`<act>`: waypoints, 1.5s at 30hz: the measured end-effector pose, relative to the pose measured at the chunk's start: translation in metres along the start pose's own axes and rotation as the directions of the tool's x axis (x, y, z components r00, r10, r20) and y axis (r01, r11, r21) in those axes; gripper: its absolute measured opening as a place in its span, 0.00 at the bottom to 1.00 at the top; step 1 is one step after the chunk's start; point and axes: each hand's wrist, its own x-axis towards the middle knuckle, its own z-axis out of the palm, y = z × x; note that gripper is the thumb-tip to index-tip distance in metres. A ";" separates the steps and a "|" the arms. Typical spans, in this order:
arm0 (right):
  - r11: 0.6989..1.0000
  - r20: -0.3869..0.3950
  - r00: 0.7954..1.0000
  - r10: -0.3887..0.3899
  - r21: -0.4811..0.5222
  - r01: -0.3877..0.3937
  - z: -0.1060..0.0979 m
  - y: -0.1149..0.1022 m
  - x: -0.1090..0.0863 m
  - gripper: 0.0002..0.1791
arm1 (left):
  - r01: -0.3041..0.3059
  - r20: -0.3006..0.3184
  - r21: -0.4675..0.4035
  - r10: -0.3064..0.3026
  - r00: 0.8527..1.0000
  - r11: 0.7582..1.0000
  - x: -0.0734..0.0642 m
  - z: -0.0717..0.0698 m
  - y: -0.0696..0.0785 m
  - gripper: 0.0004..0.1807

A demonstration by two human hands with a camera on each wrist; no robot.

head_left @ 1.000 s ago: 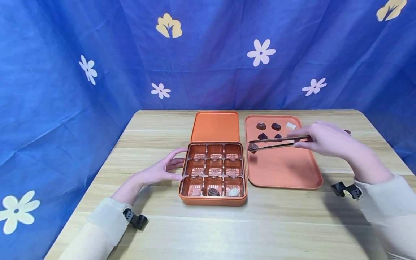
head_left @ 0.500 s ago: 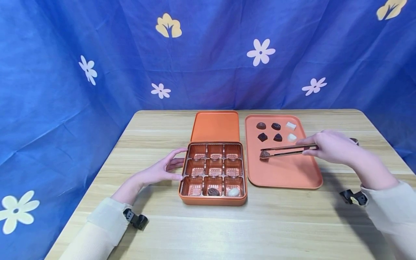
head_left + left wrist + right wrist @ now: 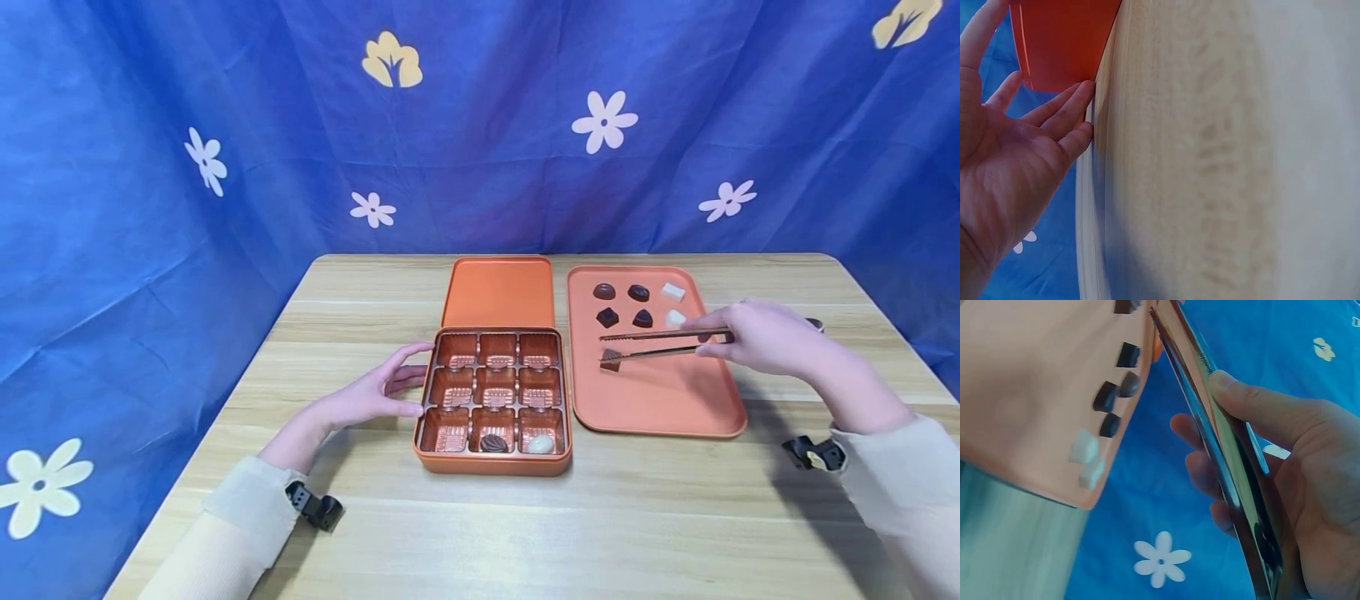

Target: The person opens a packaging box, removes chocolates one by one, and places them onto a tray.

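My right hand [image 3: 772, 337] grips metal tongs [image 3: 660, 335] over the pink tray [image 3: 660, 404]; in the right wrist view the thumb presses one arm of the tongs [image 3: 1188, 394]. Their tips stand apart. A brown chocolate [image 3: 611, 367] lies on the tray at the lower tip, partly covered by it. My left hand [image 3: 367, 396] rests at the left side of an orange box [image 3: 491, 467], thumb and fingers spread along its wall. In the front row of compartments lie a dark leaf-patterned chocolate [image 3: 493, 443] in the middle and a white chocolate [image 3: 539, 444] at right.
Towards the tray's back sit several chocolates in two rows, among them a round brown one [image 3: 603, 291], a dark angular one [image 3: 607, 317] and a white block [image 3: 673, 291]. The orange lid [image 3: 501, 292] lies flat behind the box. A blue curtain [image 3: 480, 167] hangs behind the table.
The tongs have carried the brown chocolate from the tray's left edge rightward and down onto the tray. Their tips have since spread, leaving it there. The left hand has not moved.
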 end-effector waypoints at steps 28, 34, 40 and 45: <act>0.907 0.152 0.901 -0.407 -0.052 0.418 -0.030 -0.141 0.045 0.21 | 0.026 0.002 -0.013 -0.026 1.000 1.000 0.001 -0.001 0.002 0.51; 0.884 0.215 0.872 -0.440 -0.066 0.462 -0.026 -0.157 0.059 0.18 | 0.022 0.002 -0.005 -0.022 1.000 1.000 0.000 -0.001 0.001 0.51; 0.863 0.267 0.858 -0.439 -0.140 0.485 -0.024 -0.170 0.070 0.14 | 0.027 0.001 -0.010 -0.027 1.000 1.000 0.000 -0.001 0.001 0.52; 0.837 0.318 0.844 -0.431 -0.207 0.506 -0.020 -0.183 0.078 0.07 | 0.021 0.001 -0.009 -0.021 1.000 1.000 0.000 -0.001 0.000 0.52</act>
